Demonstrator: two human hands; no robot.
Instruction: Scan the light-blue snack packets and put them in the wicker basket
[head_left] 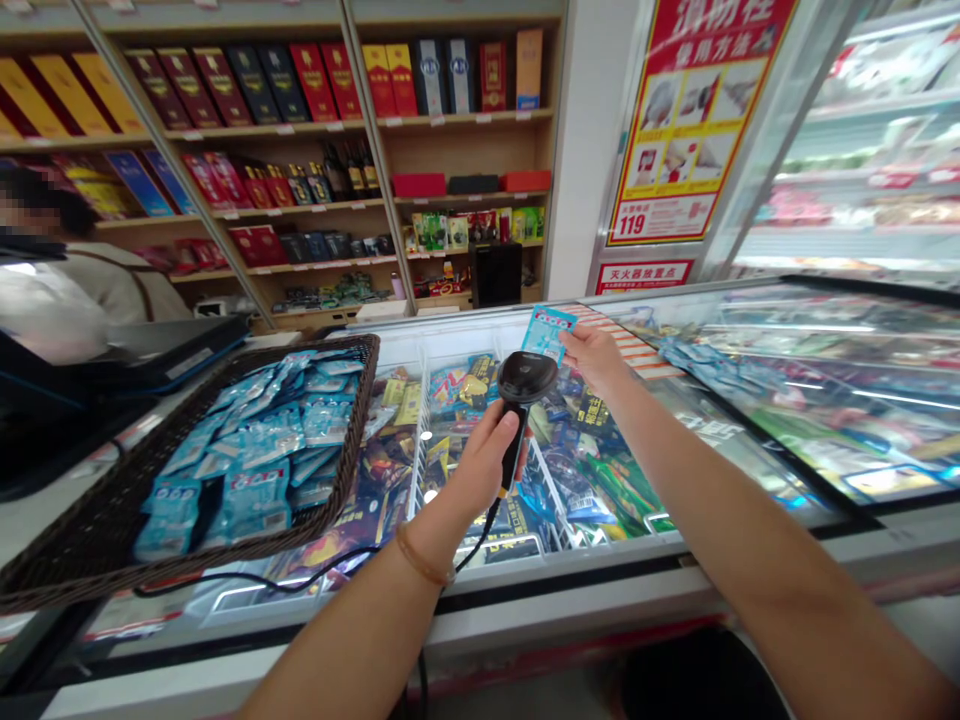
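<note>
My left hand is wrapped round the handle of a black barcode scanner, its head pointing away from me. From the scanner's base a black cable runs left over the freezer glass. Just beyond the scanner head, my right hand pinches a small blue packet by its right edge, printed side towards me. To the left, a dark wicker basket holds many similar blue packets. Several more blue packets lie on the glass to the right of my right hand.
Under my hands is a glass-topped freezer with bagged goods inside. A dark checkout screen stands at the left, with a person behind it. Shelves of boxes line the back wall; a lit display fridge is at right.
</note>
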